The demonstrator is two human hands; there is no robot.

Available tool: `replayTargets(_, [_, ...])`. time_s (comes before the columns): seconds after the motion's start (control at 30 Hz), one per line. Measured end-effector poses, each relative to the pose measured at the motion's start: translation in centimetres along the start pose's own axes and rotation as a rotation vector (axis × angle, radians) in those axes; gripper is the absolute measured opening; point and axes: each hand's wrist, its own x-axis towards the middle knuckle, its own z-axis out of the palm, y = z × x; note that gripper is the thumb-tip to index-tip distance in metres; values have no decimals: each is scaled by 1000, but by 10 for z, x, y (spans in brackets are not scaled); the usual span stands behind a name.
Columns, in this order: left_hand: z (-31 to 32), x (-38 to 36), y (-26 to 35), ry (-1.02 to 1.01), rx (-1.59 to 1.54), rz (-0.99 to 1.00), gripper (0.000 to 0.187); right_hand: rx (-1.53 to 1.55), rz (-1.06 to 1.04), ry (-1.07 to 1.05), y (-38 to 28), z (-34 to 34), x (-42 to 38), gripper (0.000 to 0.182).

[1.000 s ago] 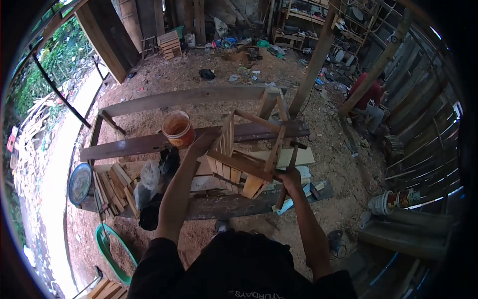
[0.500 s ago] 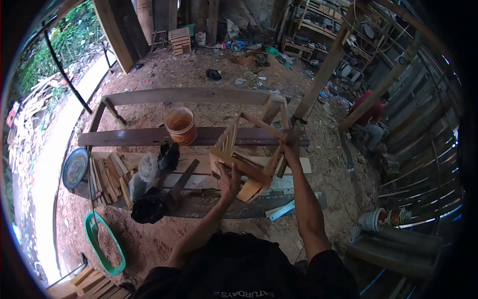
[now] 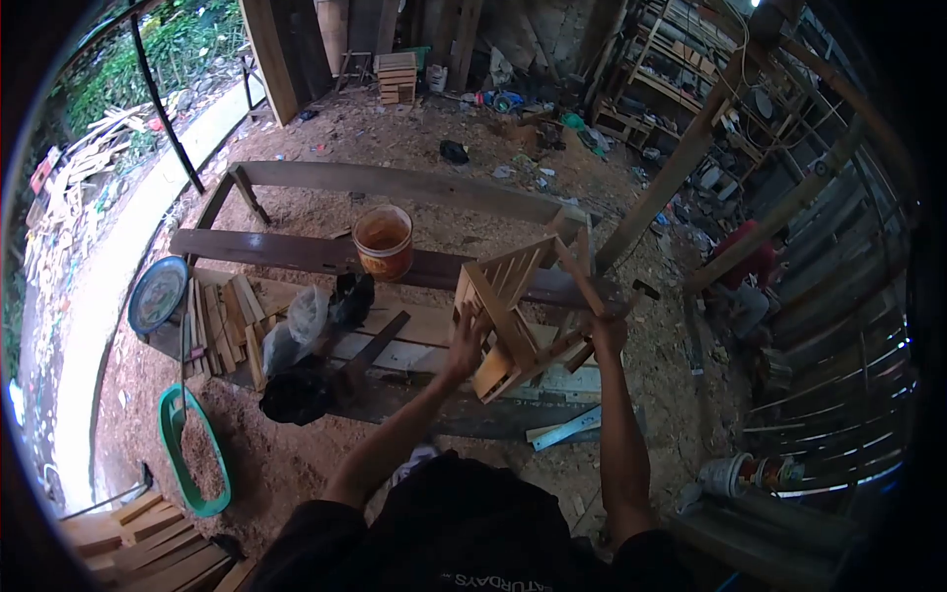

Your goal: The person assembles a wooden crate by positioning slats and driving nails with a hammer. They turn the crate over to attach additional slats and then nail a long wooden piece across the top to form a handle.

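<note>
A small slatted wooden frame (image 3: 501,306), like a little chair or rack, is tilted over the plank bench (image 3: 414,400). My left hand (image 3: 467,340) grips its near board at the left side, thumb apart from the fingers. My right hand (image 3: 609,333) is wrapped round the handle of a hammer (image 3: 645,290), whose head points up and to the right, just beside the frame's right end. Below, a metal ruler or strip (image 3: 567,428) lies across the bench edge. A hand saw or dark flat board (image 3: 380,340) rests left of the frame.
An orange bucket (image 3: 383,243) stands on the dark beam (image 3: 296,249) behind. Wood strips (image 3: 219,321), plastic bags (image 3: 296,331) and a round basin (image 3: 158,294) sit at left. A green tub (image 3: 196,454) holds shavings. Another person (image 3: 742,271) crouches at right beyond a post.
The hammer head has swung away from the frame, out to the right, and is no longer blurred. The frame has turned slightly, with my left hand still on it; the view has shifted.
</note>
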Motion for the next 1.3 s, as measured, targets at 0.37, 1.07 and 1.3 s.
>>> replayTargets(0.37, [52,-60,17,131,560,214,79,-150,-174,125,22,-11,-3,45])
replayTargets(1.07, [-12,-106,64,158,352,207,56,-200,-372,126,0,-45,-141,32])
replayTargets(1.3, [-5,-103,60,270,140,95,43,80,-557,-401,-25,4,-181,40])
